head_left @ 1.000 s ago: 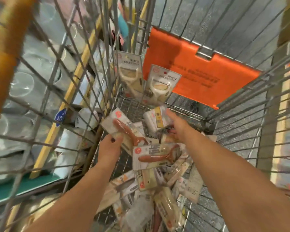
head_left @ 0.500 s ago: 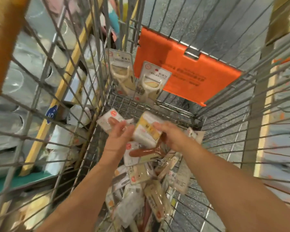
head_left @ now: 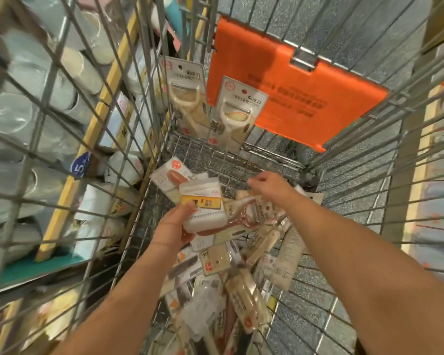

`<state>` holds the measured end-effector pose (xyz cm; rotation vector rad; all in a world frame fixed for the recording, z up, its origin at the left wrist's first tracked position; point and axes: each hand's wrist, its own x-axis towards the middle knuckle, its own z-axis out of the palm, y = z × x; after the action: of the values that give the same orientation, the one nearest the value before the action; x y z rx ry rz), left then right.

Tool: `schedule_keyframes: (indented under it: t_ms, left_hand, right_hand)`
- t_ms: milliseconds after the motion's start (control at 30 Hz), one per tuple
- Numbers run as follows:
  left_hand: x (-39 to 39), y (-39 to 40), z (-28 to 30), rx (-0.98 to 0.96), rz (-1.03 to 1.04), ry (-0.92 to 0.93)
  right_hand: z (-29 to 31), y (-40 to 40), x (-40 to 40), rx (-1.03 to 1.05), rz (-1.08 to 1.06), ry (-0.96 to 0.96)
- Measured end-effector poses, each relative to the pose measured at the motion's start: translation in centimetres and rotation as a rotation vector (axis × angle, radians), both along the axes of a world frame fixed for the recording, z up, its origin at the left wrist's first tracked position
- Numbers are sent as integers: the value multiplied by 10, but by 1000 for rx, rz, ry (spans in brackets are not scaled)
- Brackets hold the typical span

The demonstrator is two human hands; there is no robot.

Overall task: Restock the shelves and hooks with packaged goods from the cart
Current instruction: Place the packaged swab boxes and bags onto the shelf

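Both arms reach down into a wire cart (head_left: 254, 160) half full of packaged kitchen goods. The left hand (head_left: 174, 226) grips a white pack with a yellow label (head_left: 203, 202), thumb curled over its near edge, holding it up just above the heap. Behind that pack lies a carded red-handled tool (head_left: 172, 175) near the cart's left wall. The right hand (head_left: 269, 184) hovers over the pile with its fingers loosely spread, holding nothing, just above a brown peeler (head_left: 241, 220) on top of the heap. Two carded white peelers (head_left: 187, 98) (head_left: 235, 114) lean upright against the far end of the cart, in front of an orange flap (head_left: 305, 93). Through the left wall, shelves (head_left: 62, 213) of pale wrapped goods show, with a blue price tag (head_left: 80, 166) on the yellow shelf edge
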<state>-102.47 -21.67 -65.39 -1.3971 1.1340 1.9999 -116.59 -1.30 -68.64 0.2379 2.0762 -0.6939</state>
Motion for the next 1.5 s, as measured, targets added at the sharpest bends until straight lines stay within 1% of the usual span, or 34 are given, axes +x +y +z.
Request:
schedule_keyframes:
  t_ms: [33, 67, 100, 200, 333, 433, 500, 533, 633, 733, 800, 867, 933, 1100, 1167, 1233, 1333, 1400, 1500]
  left_hand:
    - [2, 0, 0, -13, -1, -18]
    - [4, -1, 0, -33, -23, -29]
    - [6, 0, -1, -53, -55, -29]
    - [10, 1, 0, -104, -129, -14]
    - [19, -2, 4, -120, -174, 8]
    - [27, -5, 5, -104, -199, 11]
    - [29, -4, 5, -95, -239, -8]
    - [29, -4, 4, -81, -258, -13]
    - [31, -6, 2, -3, -277, -34]
    - [32, -8, 2, 86, -416, -73]
    - [34, -7, 2, 105, -464, -84]
    - [39, -9, -2, 88, -439, -108]
    - [47, -12, -1, 58, -365, -121]
    - [69, -24, -1, -9, 5, -176]
    - [74, -30, -1, -64, 82, -204]
    - [79, -33, 2, -112, 91, -211]
    - [83, -32, 11, -129, 42, -126]
    - [84, -27, 12, -125, 18, -87]
    - [79, -19, 11, -109, 1, -69]
  right_hand:
    - [-3, 5, 0, 43, 135, -39]
    - [-4, 8, 0, 83, 218, -69]
    - [-6, 9, -1, 99, 252, -83]
    - [-6, 4, -7, 109, 260, -142]
    - [-5, -4, -17, 148, 390, -232]
    - [-4, 0, -19, 123, 446, -222]
    - [1, 4, -17, 147, 502, -230]
    - [4, 4, -17, 165, 501, -260]
    - [7, 3, -20, 175, 380, -331]
    - [9, 8, -24, 193, 342, -349]
    - [11, 11, -27, 219, 350, -334]
    - [11, 13, -31, 238, 431, -314]
    - [7, 16, -34, 256, 524, -295]
    - [12, 16, -33, 270, 632, -242]
    - [15, 16, -32, 249, 624, -222]
    - [18, 17, -33, 240, 621, -233]
    - [16, 20, -32, 244, 681, -243]
    - [12, 24, -28, 235, 682, -234]
    - [10, 24, -27, 215, 742, -148]
